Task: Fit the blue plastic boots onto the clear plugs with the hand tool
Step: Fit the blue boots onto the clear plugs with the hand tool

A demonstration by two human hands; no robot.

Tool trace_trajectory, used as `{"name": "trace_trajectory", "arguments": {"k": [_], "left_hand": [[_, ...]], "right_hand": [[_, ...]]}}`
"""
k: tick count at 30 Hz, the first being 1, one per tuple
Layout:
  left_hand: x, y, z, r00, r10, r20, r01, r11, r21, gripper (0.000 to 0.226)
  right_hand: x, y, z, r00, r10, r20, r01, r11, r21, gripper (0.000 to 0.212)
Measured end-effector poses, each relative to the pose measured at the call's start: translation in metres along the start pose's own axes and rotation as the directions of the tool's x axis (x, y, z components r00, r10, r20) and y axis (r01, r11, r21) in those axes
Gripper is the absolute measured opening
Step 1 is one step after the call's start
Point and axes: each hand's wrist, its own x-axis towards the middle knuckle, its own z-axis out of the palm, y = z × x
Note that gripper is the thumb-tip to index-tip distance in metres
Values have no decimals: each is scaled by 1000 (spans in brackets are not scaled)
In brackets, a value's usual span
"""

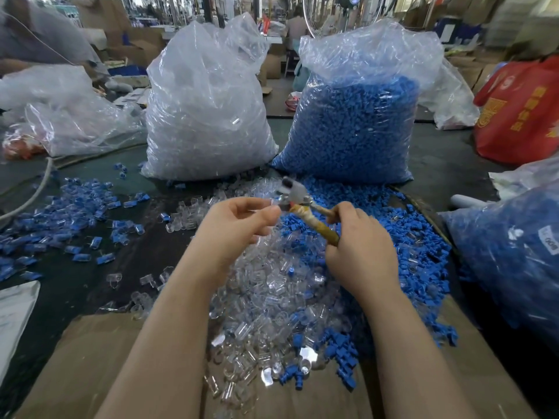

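Note:
My right hand (361, 252) grips the tape-wrapped handles of a plier-like hand tool (305, 207), whose blurred jaws point up and left. My left hand (234, 229) is raised to the jaws, thumb and forefinger pinched at the tool's tip; a small clear plug may be there, but blur hides it. Under both hands lies a heap of loose clear plugs (266, 300). Loose blue boots (423, 252) are piled to the right and behind. Finished blue-and-clear pieces (75, 207) are scattered on the left.
Two tall plastic bags stand behind the heaps: clear plugs (208, 116) on the left, blue boots (357, 122) on the right. Another bag of blue parts (514, 258) sits at far right. Cardboard (90, 364) covers the near table. A red bag (523, 116) lies back right.

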Motion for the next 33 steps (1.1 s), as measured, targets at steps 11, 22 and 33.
{"name": "trace_trajectory", "arguments": {"k": [11,22,33], "left_hand": [[14,-36,-54,869,-296,-397,494,456,741,55],[10,-32,-36,954,-154,-257,282,748,600,9],[7,-24,-32,978,-34,-205,112,917,383,15]], "right_hand": [[3,29,-1,845,527,95,-511,847,-147,30],[3,22,1,879,442,180,-422,896,-138,11],[7,19,-1,946,265,186,-299,935,188,10]]}}
